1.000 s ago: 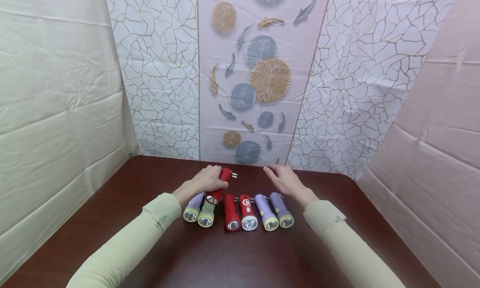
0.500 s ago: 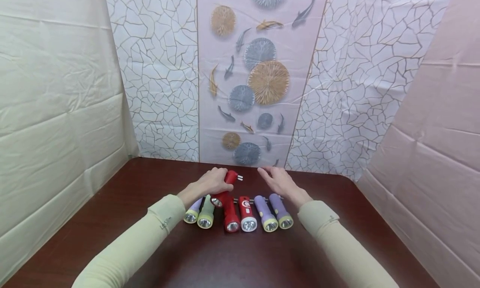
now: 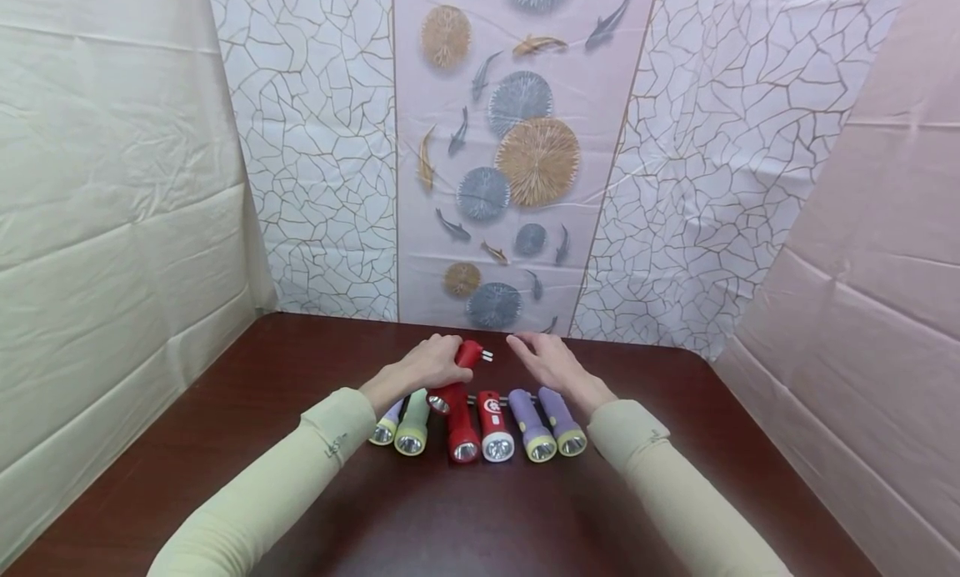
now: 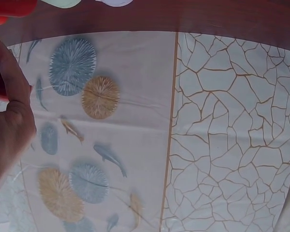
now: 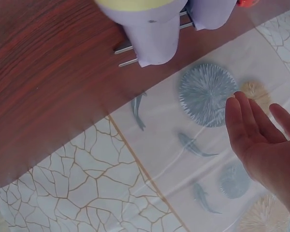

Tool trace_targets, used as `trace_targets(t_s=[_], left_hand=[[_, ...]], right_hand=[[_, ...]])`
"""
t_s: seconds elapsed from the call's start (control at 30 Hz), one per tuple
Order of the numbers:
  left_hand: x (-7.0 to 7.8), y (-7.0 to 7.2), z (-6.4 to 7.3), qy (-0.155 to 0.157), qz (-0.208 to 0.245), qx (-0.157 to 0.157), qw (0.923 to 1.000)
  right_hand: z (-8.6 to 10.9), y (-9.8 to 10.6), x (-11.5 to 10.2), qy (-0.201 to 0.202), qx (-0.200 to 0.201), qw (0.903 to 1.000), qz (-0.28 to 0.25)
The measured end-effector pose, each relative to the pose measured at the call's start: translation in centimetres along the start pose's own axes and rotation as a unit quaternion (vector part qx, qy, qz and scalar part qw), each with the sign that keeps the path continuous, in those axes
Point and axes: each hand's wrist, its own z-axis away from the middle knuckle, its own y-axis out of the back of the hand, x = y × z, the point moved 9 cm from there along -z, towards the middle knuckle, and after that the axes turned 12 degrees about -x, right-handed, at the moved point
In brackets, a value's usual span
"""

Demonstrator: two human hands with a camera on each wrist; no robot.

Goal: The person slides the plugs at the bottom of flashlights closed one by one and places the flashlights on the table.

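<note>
My left hand [image 3: 429, 364] grips a red flashlight [image 3: 468, 354] around its body, held tilted above the row with its two plug prongs pointing right. Its lens end overlaps another red flashlight [image 3: 462, 431] lying below it in the head view. In the left wrist view, the fingers of the left hand [image 4: 12, 96] curl round the red body at the left edge. My right hand [image 3: 553, 363] hovers behind the purple flashlights with nothing in it. Its fingers look extended and relaxed in the right wrist view, where a purple flashlight [image 5: 154, 41] with bared prongs lies nearby.
Along the dark wooden table [image 3: 480, 519] lie a green flashlight [image 3: 413, 423], a red-and-white flashlight [image 3: 495, 427], a lilac flashlight [image 3: 531, 427], a purple flashlight [image 3: 561, 423] and a partly hidden lilac flashlight [image 3: 384, 427]. A patterned cloth [image 3: 322, 143] hangs behind the table.
The left hand has carried the red flashlight rightward, from over the green flashlight to over the red one in the row. The right hand has drifted slightly left.
</note>
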Motion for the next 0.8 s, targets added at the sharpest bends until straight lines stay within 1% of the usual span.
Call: trace_targets(t_s=[0.13, 0.23, 0.43, 0.67, 0.8], left_hand=[[0.4, 0.1, 0.0, -0.006, -0.004, 0.005, 1.0000], [0.6, 0.1, 0.0, -0.010, -0.005, 0.008, 0.9999], [0.8, -0.1, 0.0, -0.013, -0.002, 0.005, 0.9999], [1.1, -0.1, 0.0, -0.028, 0.004, 0.011, 0.9995], [1.2, 0.1, 0.1, -0.030, 0.007, 0.011, 0.9994]], right_hand=[[-0.2, -0.2, -0.4, 0.011, -0.002, 0.9999, -0.005], [-0.3, -0.4, -0.7, 0.013, -0.007, 0.9997, -0.019], [-0.3, -0.6, -1.3, 0.005, -0.023, 0.9979, -0.061], [-0.2, -1.0, -1.8, -0.004, -0.037, 0.9955, -0.087], [-0.3, -1.3, -1.9, -0.009, -0.049, 0.9939, -0.098]])
